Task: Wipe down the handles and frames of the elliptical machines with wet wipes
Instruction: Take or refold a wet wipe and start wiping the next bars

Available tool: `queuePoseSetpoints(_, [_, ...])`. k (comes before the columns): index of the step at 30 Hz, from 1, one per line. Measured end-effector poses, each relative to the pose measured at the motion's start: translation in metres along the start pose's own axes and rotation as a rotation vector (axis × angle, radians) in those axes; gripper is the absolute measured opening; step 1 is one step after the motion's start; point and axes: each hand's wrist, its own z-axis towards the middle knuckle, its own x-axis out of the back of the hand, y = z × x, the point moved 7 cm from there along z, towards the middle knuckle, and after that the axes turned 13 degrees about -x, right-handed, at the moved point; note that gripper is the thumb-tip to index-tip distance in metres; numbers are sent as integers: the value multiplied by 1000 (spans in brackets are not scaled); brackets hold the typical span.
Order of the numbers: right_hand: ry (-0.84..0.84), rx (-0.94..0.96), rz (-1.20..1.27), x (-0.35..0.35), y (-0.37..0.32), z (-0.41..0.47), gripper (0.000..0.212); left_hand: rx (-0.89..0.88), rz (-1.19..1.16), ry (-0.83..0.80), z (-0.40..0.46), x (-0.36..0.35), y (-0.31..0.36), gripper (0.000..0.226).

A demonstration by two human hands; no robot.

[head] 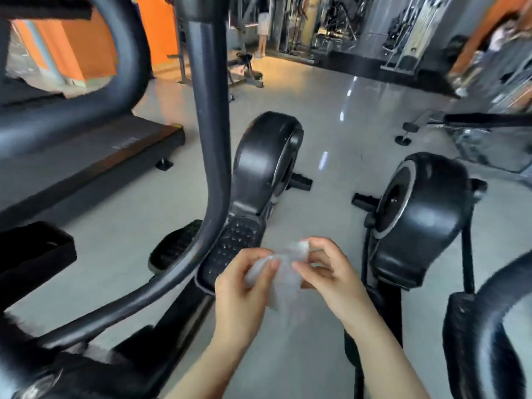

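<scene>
From the head view, we are holding a wet wipe (283, 269) between both hands, in front of us and to the right of the curved handle bar (211, 156). Our left hand (244, 292) is pinching its left edge, and our right hand (328, 272) is pinching its upper right corner, fingers curled. We judge that we are spreading or refolding the wipe, not wiping yet; it is touching no part of either machine. Next we are likely needing to wrap it around that bar, just left of our hands. A second machine's flywheel cover (426, 214) is standing right of the bar, beyond our hands.
</scene>
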Motion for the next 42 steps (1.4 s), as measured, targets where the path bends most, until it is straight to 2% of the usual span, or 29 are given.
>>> queuePoseSetpoints(3, [159,46,7,43,6,16,8,52,1,-41,10,-35,-18,8])
queuePoseSetpoints(7, [228,52,53,71,6,45,15,145,-15,-24,23,-60,-43,22])
queuePoseSetpoints(11, [234,107,34,73,-16,84,16,204,-149,-102,40,-79,-67,7])
queuePoseSetpoints(13, [237,157,-18,68,-34,108,21,258,-225,-130,48,-88,-79,25])
queuePoseSetpoints(15, [222,161,-105,61,-43,140,31,307,-228,-66,58,-91,-94,29])
queuePoseSetpoints(17, [178,135,-214,55,-49,176,42,353,-139,42,69,-90,-109,13])
queuePoseSetpoints(20, [53,65,-334,42,-55,233,49,435,-112,173,85,-87,-139,14])
queuePoseSetpoints(23, [-110,44,-532,20,-71,277,46,416,-54,256,111,-76,-150,22])
queuePoseSetpoints(27, [-462,45,-465,-22,-94,316,20,427,-9,378,142,-54,-165,33])
queuePoseSetpoints(30, [-761,96,-546,-62,-104,327,42,392,46,467,151,-35,-169,34])
queuePoseSetpoints(31, [-804,136,-582,-76,-108,330,39,374,58,516,152,-26,-169,29])
queuePoseSetpoints(33, [-830,228,-655,-104,-119,337,20,332,91,615,155,-12,-166,18])
queuePoseSetpoints(35, [-859,311,-711,-132,-126,345,5,293,142,735,155,-1,-167,16])
queuePoseSetpoints(38, [-988,370,-749,-170,-136,356,10,270,189,912,156,8,-167,8])
queuePoseSetpoints(42, [-1205,420,-753,-215,-152,367,6,245,316,1131,167,19,-165,37])
